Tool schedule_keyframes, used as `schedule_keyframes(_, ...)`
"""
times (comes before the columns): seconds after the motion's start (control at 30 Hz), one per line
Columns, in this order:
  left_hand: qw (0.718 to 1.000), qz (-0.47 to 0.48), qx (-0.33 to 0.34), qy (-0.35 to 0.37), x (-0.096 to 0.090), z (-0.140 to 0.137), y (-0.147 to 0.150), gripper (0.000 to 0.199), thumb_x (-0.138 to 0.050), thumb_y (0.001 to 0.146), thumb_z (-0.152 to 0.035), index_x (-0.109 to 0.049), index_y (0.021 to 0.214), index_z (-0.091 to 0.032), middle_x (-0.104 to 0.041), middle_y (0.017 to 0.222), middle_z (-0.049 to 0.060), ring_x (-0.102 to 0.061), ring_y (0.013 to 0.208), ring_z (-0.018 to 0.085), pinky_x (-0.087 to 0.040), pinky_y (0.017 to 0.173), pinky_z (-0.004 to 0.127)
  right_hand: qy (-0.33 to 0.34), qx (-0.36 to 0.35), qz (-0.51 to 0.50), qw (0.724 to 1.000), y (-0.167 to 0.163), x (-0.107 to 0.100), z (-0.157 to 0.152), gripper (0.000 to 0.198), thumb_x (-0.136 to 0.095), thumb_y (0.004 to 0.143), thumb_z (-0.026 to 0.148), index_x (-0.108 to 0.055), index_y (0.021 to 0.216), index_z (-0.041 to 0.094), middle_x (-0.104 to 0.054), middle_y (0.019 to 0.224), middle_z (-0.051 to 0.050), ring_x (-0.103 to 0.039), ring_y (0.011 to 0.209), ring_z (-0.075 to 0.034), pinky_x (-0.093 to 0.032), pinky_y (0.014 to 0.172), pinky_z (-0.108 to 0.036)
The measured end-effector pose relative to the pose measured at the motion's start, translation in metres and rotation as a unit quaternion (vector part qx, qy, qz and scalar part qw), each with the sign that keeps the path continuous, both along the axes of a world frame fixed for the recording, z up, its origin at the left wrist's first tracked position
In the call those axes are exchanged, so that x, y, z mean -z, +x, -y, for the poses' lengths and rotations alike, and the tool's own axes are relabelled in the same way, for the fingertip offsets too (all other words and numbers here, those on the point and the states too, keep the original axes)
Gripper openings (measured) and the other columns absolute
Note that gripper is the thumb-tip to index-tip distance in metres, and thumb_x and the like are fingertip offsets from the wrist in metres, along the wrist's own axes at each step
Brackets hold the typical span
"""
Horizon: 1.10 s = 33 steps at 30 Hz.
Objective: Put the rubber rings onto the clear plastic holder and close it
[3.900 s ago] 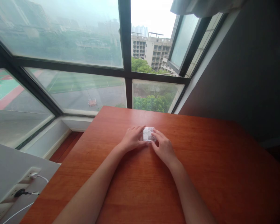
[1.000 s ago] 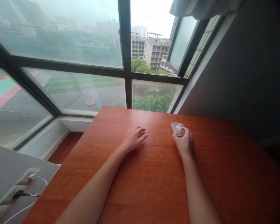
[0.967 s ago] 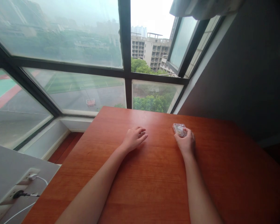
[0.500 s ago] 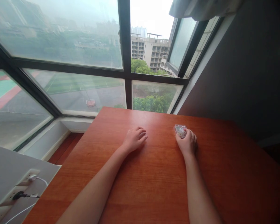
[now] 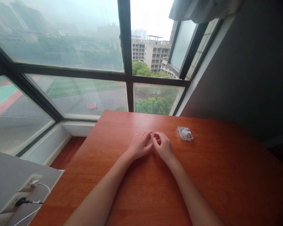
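A small clear plastic box [image 5: 185,133] lies flat on the brown wooden table [image 5: 136,191], with small pieces inside that I cannot make out. It is to the right of my hands, and neither of them touches it. My left hand [image 5: 140,145] rests on the table with its fingers loosely stretched and thumb apart. Facing it, my right hand [image 5: 164,147] has curved fingers, with a gap between thumb and fingers. The fingertips of both hands meet or nearly meet. I see nothing held in either hand.
Large dark-framed windows [image 5: 129,50] stand beyond the table's far edge. At right is a dark wall [image 5: 245,72], with a curtain [image 5: 205,11] hanging above. White sockets [image 5: 16,199] with a black plug [image 5: 20,201] and cables sit low on the left.
My right hand has let go of the clear plastic box and moved left to my left hand. The box stays on the table. My left hand has shifted slightly right.
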<state>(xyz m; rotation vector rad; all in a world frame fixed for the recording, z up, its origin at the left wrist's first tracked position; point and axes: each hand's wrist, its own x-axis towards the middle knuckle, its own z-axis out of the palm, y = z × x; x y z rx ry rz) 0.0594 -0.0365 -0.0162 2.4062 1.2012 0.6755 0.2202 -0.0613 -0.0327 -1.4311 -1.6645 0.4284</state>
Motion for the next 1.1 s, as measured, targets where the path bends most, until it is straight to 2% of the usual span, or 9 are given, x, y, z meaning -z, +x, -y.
schedule_keyframes(0.1, 1.000, 0.003, 0.020, -0.003, 0.000, 0.002, 0.004, 0.049, -0.057, 0.078, -0.021, -0.051, 0.127, -0.023, -0.061, 0.122, 0.007, -0.055, 0.112, 0.024, -0.042, 0.092, 0.036, -0.051, -0.043, 0.039, 0.997, -0.006, -0.003, -0.004, 0.017, -0.051, 0.082, 0.021, -0.067, 0.087, 0.021, -0.069, 0.088, -0.005, -0.060, 0.078, -0.018, -0.047, 0.074, -0.028)
schedule_keyframes(0.23, 0.999, 0.026, 0.022, -0.002, -0.002, 0.000, 0.006, 0.040, -0.056, 0.077, -0.019, -0.056, 0.116, -0.023, -0.064, 0.111, 0.004, -0.059, 0.101, 0.022, -0.043, 0.087, 0.032, -0.073, -0.007, 0.063, 0.995, -0.009, -0.005, -0.009, 0.018, -0.051, 0.083, 0.020, -0.069, 0.082, 0.023, -0.070, 0.086, -0.003, -0.061, 0.078, -0.017, -0.043, 0.072, -0.025)
schedule_keyframes(0.37, 1.000, 0.027, 0.015, 0.008, -0.002, 0.000, 0.006, 0.038, -0.056, 0.077, -0.019, -0.056, 0.115, -0.024, -0.065, 0.109, 0.003, -0.059, 0.098, 0.021, -0.043, 0.083, 0.032, -0.074, 0.008, 0.082, 0.994, -0.008, -0.005, -0.009, 0.017, -0.052, 0.084, 0.024, -0.068, 0.080, 0.023, -0.070, 0.084, -0.002, -0.059, 0.074, -0.016, -0.041, 0.068, -0.024)
schedule_keyframes(0.67, 0.999, 0.008, 0.033, 0.008, -0.005, 0.001, 0.004, 0.021, -0.053, 0.083, -0.022, -0.062, 0.102, -0.024, -0.064, 0.105, 0.003, -0.059, 0.096, 0.020, -0.042, 0.082, 0.032, -0.036, -0.043, 0.116, 0.992, -0.002, -0.004, 0.001, 0.018, -0.048, 0.087, 0.018, -0.066, 0.085, 0.021, -0.068, 0.087, -0.004, -0.060, 0.081, -0.016, -0.042, 0.075, -0.025)
schedule_keyframes(0.83, 0.999, 0.016, 0.028, 0.002, -0.002, -0.001, 0.003, 0.022, -0.051, 0.081, -0.016, -0.063, 0.099, -0.023, -0.064, 0.103, 0.004, -0.060, 0.094, 0.019, -0.043, 0.083, 0.031, -0.049, -0.029, 0.169, 0.984, -0.009, -0.008, 0.007, 0.019, -0.045, 0.090, 0.019, -0.063, 0.085, 0.022, -0.067, 0.087, -0.004, -0.059, 0.078, -0.016, -0.040, 0.069, -0.025)
schedule_keyframes(1.1, 1.000, 0.007, 0.027, 0.004, -0.001, -0.003, 0.003, 0.021, -0.051, 0.079, -0.014, -0.062, 0.095, -0.022, -0.063, 0.099, 0.004, -0.059, 0.092, 0.019, -0.043, 0.080, 0.030, -0.043, -0.028, 0.168, 0.985, -0.011, -0.006, 0.007, 0.020, -0.043, 0.091, 0.019, -0.063, 0.088, 0.022, -0.066, 0.091, -0.004, -0.059, 0.082, -0.017, -0.040, 0.072, -0.025)
